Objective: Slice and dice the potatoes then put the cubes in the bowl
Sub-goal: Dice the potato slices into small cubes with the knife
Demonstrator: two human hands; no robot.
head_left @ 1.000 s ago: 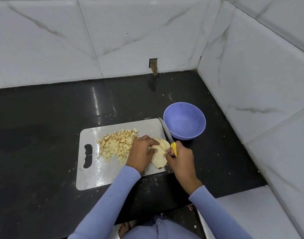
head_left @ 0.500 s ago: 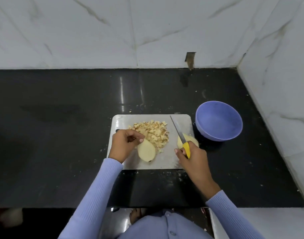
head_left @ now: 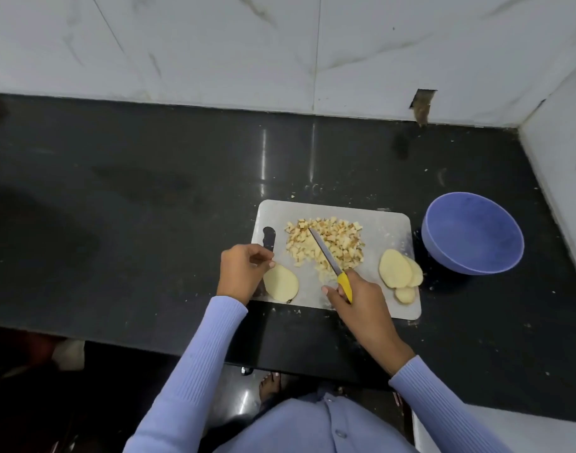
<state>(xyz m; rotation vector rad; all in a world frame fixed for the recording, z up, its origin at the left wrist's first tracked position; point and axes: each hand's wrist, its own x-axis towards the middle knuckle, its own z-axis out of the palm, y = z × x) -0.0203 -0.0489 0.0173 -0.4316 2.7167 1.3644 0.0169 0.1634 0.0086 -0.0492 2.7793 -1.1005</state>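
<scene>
Pale yellow, a single potato slice (head_left: 281, 283) lies at the near left corner of the cutting board (head_left: 388, 223), just right of the left grip (head_left: 244, 273), whose curled fingertips touch its edge. Further right, the right grip (head_left: 355, 297) clasps the knife (head_left: 332, 266) by its yellow handle, the blade reaching up-left over the heap of cubes (head_left: 326, 245). Right of that grip lie stacked slices (head_left: 399, 273), and beyond them on the black counter (head_left: 149, 207) stands the empty blue bowl (head_left: 473, 233). To dice well, flatten the lone slice, tuck fingertips back, cut even strips, then crosswise.
</scene>
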